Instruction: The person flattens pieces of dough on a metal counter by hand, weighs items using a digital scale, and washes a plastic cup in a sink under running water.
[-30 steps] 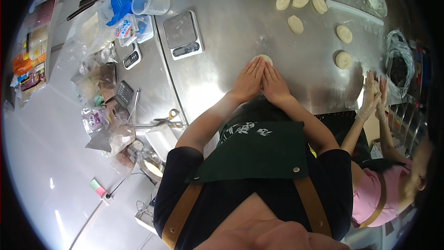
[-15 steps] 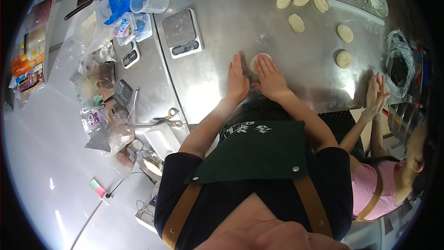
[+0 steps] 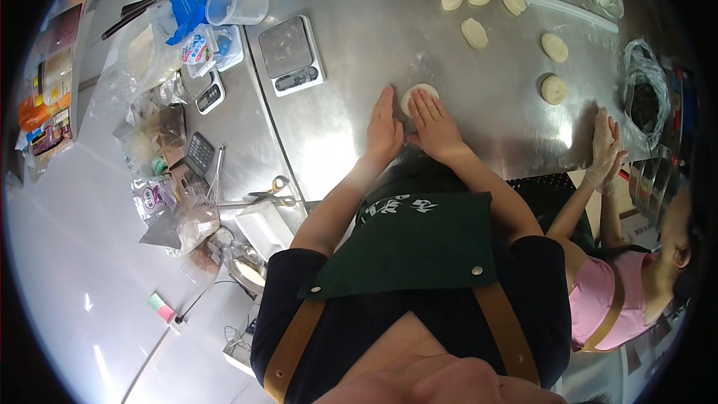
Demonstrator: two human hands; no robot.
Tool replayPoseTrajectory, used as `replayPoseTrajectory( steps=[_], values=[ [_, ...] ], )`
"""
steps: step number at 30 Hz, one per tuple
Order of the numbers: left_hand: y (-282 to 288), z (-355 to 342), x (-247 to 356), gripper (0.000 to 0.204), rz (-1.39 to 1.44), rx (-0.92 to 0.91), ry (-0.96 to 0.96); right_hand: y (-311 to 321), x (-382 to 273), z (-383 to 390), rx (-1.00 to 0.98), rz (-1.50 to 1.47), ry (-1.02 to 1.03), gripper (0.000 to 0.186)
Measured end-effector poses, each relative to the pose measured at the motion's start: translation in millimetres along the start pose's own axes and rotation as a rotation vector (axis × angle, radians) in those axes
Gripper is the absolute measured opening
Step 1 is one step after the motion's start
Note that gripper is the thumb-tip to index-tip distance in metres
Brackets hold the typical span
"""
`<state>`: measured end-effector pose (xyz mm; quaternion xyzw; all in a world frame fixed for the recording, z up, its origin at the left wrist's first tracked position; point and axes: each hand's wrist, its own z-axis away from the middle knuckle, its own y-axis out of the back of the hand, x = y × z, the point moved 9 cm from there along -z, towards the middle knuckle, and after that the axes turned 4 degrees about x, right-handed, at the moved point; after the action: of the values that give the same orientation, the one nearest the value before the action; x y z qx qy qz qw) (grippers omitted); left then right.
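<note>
A round, flattened piece of pale dough [image 3: 407, 102] lies on the metal table in front of me. My right hand [image 3: 435, 127] rests on it with straight fingers, covering its right and lower parts. Just left of the dough, my left hand [image 3: 384, 131] is tilted onto its edge, fingers stretched out and holding nothing. Farther right are two more round dough pieces [image 3: 554, 90], one beyond the other. Several oval, flattened dough pieces [image 3: 474, 33] sit beyond my right hand.
A digital scale [image 3: 288, 49] stands left of my hands. A white bar [image 3: 571, 12] lies at the far right. Scissors [image 3: 274, 193], a whisk [image 3: 217, 176] and bags [image 3: 183, 217] crowd the left. At right, a co-worker's gloved hands [image 3: 606, 146] are pressed together near a bag-lined container [image 3: 646, 97].
My right hand has shifted slightly on the dough, and more of the dough's left side shows. My left hand has turned more onto its edge. The whole view has shifted slightly.
</note>
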<state>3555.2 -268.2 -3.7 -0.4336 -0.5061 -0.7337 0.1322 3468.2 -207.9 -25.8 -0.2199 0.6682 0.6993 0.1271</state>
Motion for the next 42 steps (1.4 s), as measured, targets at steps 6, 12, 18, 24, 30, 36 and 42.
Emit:
replayPoseTrajectory(
  steps=[6, 12, 18, 24, 30, 36, 42],
  values=[
    [-6.3, -6.4, -31.5, 0.055, 0.230, 0.109, 0.171, 6.7, -6.7, -8.6, 0.018, -0.019, -0.055, 0.081],
    [-17.3, -13.0, -46.6, 0.044, 0.338, 0.097, 0.238, 4.9, -5.8, -7.0, -0.023, -0.022, -0.021, 0.078],
    [-28.8, -22.0, -60.5, 0.031, 0.401, 0.083, 0.328, 27.2, 46.5, -1.7, 0.327, -0.340, -0.359, 0.052],
    [-42.2, -34.4, -65.4, 0.029, 0.393, 0.013, 0.430, 25.0, 72.6, -20.8, 0.237, -0.286, -0.602, 0.034],
    [-41.0, -33.6, -62.3, 0.026, 0.215, -0.007, 0.246, 40.0, 44.1, -25.0, 0.327, -0.200, -0.491, 0.029],
    [-33.7, -15.6, -23.0, 0.025, 0.060, -0.051, 0.023, 17.2, 48.5, 4.3, 0.278, -0.636, -0.597, 0.020],
    [-48.0, -11.7, -27.7, 0.028, 0.437, -0.278, 0.269, -5.4, 73.3, 16.3, 0.017, -1.039, -0.617, 0.029]
  ],
)
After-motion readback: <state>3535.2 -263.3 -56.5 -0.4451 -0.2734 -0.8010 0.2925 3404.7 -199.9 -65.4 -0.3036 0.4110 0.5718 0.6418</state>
